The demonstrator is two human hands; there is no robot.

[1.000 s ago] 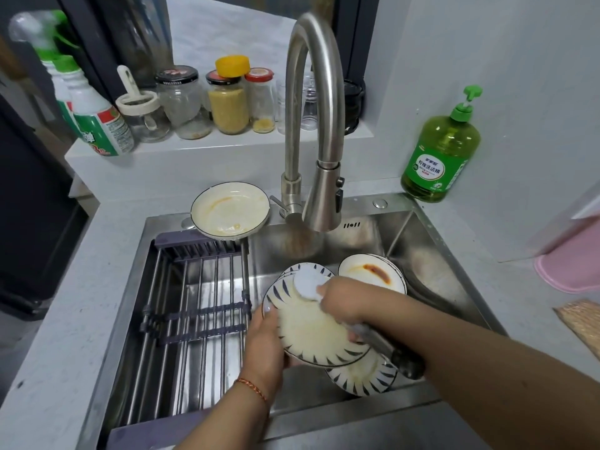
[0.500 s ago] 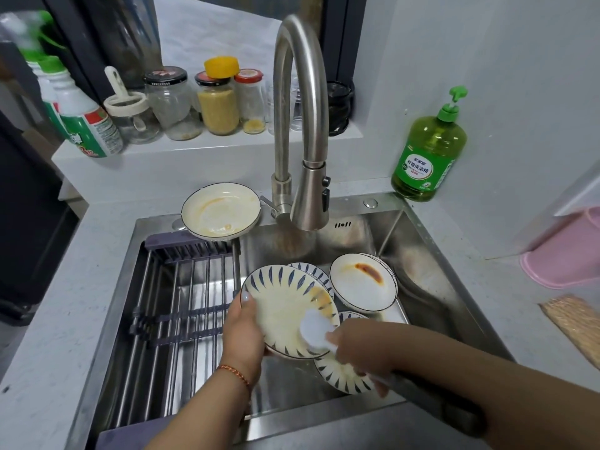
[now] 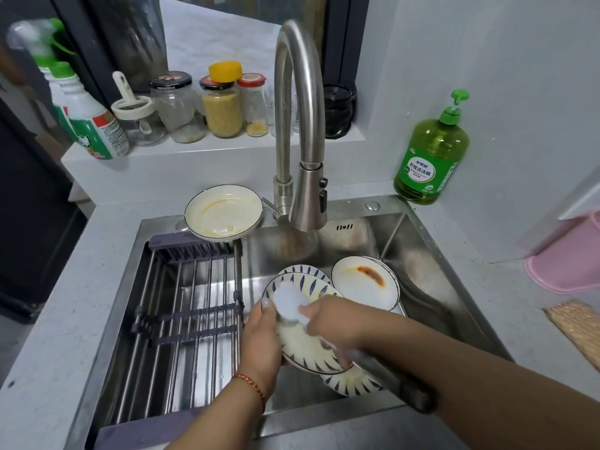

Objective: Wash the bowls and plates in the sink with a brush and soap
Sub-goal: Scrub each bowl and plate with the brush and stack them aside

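Both hands busy: left hand (image 3: 259,339) grips plate (image 3: 303,347); right hand (image 3: 331,319) (blurred) presses brush (image 3: 289,302).

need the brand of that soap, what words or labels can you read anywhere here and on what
"柠檬洗洁精": label of the green soap bottle by the wall; smaller print above and below it is too small to read.
White and green spray bottle on the ledge: label too blurred to read.
Jars: no readable text.

Blue-leaf-patterned plate (image 3: 311,352) under white brush (image 3: 289,302); cream plate (image 3: 365,282) with brown stain; green soap bottle (image 3: 430,157); pink tub (image 3: 565,261); steel-grey sink (image 3: 422,254).
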